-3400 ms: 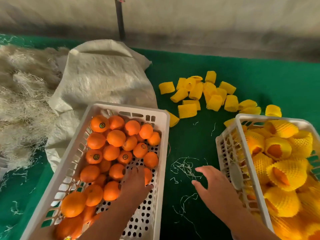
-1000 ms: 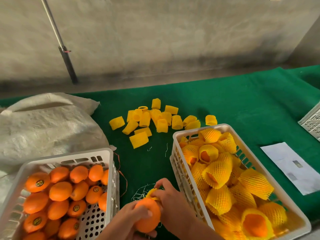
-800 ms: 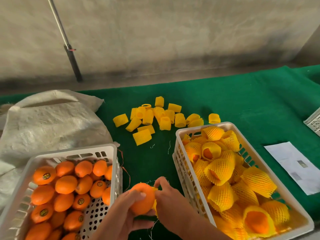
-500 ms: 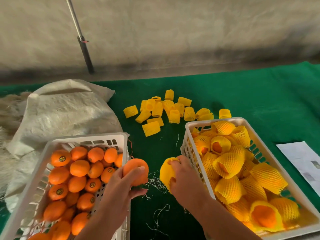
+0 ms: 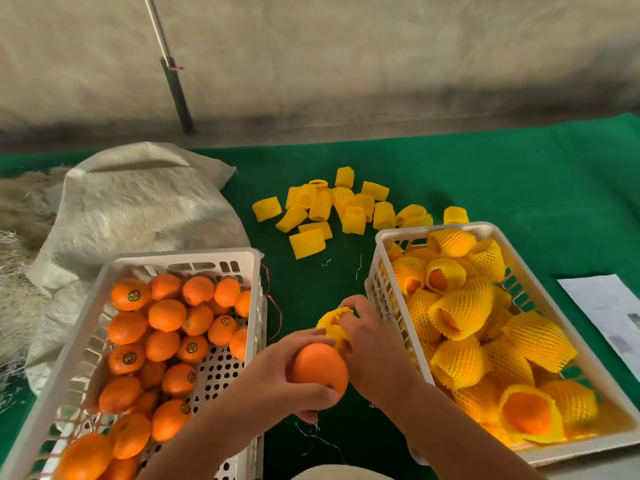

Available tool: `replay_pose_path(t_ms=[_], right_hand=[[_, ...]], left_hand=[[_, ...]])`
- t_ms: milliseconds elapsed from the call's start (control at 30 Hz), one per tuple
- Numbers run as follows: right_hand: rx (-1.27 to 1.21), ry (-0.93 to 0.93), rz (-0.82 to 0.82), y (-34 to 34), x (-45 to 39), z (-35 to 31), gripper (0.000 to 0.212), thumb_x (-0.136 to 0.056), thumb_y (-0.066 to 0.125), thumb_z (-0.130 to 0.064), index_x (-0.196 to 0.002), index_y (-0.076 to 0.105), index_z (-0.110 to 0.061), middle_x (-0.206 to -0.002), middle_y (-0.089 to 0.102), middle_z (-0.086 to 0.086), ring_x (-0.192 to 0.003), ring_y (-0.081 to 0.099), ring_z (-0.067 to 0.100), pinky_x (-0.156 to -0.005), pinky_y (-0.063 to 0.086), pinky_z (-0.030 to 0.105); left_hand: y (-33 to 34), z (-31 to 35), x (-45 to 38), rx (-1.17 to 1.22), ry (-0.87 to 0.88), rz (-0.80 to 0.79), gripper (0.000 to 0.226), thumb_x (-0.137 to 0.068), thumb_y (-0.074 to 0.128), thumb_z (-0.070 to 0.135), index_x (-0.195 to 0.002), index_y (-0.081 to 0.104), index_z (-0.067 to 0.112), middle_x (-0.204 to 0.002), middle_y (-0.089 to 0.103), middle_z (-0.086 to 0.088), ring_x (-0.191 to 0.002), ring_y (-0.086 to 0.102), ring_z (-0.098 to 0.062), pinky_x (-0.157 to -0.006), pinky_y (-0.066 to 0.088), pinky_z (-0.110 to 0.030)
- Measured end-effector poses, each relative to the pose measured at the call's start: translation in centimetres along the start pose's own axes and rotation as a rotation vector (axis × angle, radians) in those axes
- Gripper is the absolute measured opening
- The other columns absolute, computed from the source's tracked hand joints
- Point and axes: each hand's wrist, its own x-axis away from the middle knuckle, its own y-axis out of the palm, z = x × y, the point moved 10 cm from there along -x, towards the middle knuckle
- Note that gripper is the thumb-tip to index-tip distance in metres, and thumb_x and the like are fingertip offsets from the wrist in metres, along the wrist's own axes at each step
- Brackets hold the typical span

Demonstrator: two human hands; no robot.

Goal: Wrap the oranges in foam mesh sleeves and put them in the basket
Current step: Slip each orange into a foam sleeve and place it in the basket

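My left hand [image 5: 277, 382] grips a bare orange [image 5: 320, 370] between the two baskets. Just beyond it my right hand [image 5: 372, 344] holds a yellow foam mesh sleeve [image 5: 333, 325], its fingers curled over it, and the sleeve touches the orange's far side. The white basket [image 5: 180, 263] on the left holds several bare oranges [image 5: 166, 315]. On the right, another white basket [image 5: 391, 237] is full of oranges wrapped in yellow sleeves [image 5: 464, 306].
A loose heap of empty yellow sleeves [image 5: 332, 209] lies on the green cloth [image 5: 519, 174] behind the baskets. A white woven sack [image 5: 138, 209] and straw [image 5: 17, 265] sit at the left. A paper sheet [image 5: 609, 313] lies at the right edge.
The two hands have come together: my left hand carried the orange right and toward me, and the sleeve in my right hand now sits against it.
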Motion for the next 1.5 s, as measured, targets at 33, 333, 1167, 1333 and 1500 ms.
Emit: replay_pose_path(t_ms=[33,333,1167,1333,1500], right_hand=[[0.026,-0.001,-0.031,0.5,0.2,0.1,0.031,-0.086,0.081,-0.041,-0.109,0.062,-0.031,-0.14,0.042,-0.011,-0.08,0.047,0.003,-0.059,0.024,0.001],[-0.055,-0.079,-0.1,1.0,1.1,-0.3,0.072,-0.072,0.093,-0.035,-0.13,0.05,-0.029,-0.15,0.025,-0.008,-0.106,0.063,0.016,-0.083,0.042,0.016],[-0.177,-0.068,-0.006,0.9,3.6,-1.4,0.071,-0.088,0.082,-0.037,-0.143,0.038,-0.033,-0.152,0.021,-0.012,-0.096,0.054,0.01,-0.078,0.038,0.003],[-0.177,-0.094,0.082,0.3,5.6,-4.0,0.061,-0.096,0.073,-0.031,-0.143,0.036,-0.031,-0.154,0.019,-0.007,-0.07,0.051,-0.004,-0.07,0.034,-0.004],[-0.151,-0.12,0.166,-1.3,7.0,-5.0,0.047,-0.099,0.069,-0.029,-0.139,0.042,-0.026,-0.155,0.026,0.0,-0.074,0.055,0.001,-0.077,0.045,0.004]], left_hand=[[0.4,-0.1,0.0,0.001,-0.011,-0.026,0.069,-0.06,0.094,0.034,-0.123,0.068,0.048,-0.138,0.048,0.02,-0.108,0.072,-0.022,-0.079,0.063,-0.036],[1.9,-0.6,-0.6,0.01,-0.062,-0.016,0.095,-0.053,0.091,0.039,-0.141,0.056,0.044,-0.152,0.024,0.027,-0.109,0.069,-0.026,-0.078,0.064,-0.036],[-2.2,-0.7,-0.2,-0.231,0.0,0.363,0.057,-0.078,0.089,0.036,-0.126,0.059,0.033,-0.109,0.067,0.003,-0.083,0.076,-0.01,-0.061,0.063,-0.029],[-2.2,1.9,1.7,-0.711,0.257,0.703,0.06,-0.077,0.082,0.057,-0.129,0.063,0.034,-0.108,0.066,0.019,-0.089,0.066,-0.007,-0.077,0.055,-0.022],[-2.0,1.8,2.8,-0.889,0.304,0.86,0.068,-0.074,0.07,0.066,-0.127,0.061,0.025,-0.118,0.063,0.009,-0.109,0.051,-0.01,-0.087,0.041,-0.026]])
